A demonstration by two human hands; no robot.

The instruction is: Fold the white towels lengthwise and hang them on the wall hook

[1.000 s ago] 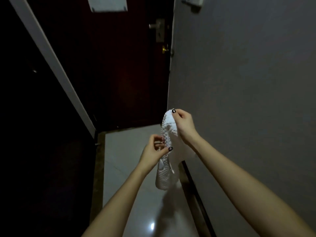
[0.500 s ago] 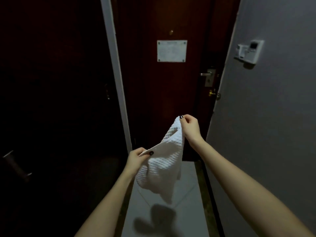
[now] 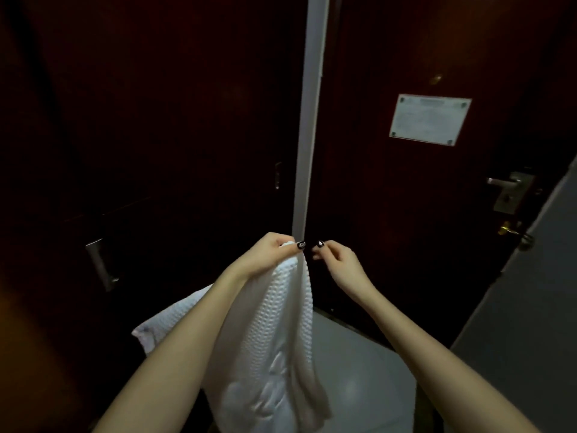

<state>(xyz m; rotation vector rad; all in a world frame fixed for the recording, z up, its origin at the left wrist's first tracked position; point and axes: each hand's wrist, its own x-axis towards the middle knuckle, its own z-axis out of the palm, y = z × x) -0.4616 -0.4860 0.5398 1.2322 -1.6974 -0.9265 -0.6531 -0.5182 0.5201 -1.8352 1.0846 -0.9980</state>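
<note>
Where the left hand [image 3: 268,256] grips it at the top, the white towel [image 3: 274,323] is bunched into a narrow neck. It hangs from there in loose waffle-textured folds, lower end dropping out of view at the bottom edge. One corner trails out to the left behind the left forearm. Towel is held in the air at mid-frame, above the pale glossy floor [image 3: 359,385], touching nothing else.

Right hand [image 3: 338,264] is just beside the towel's top — fingers curled in, thumb set against forefinger, nothing visible between them. A thin dark gap separates it from the cloth. Dark polish on the nails of both hands.

Behind the hands: white door frame strip [image 3: 307,120] running upright. To its right, a dark wooden door [image 3: 390,214] with a pale notice plate [image 3: 429,119] and a metal lever handle [image 3: 505,182]. Grey wall [image 3: 530,323] at far right. To the left, a dark panel with a metal pull handle [image 3: 101,264] — very dim there.
</note>
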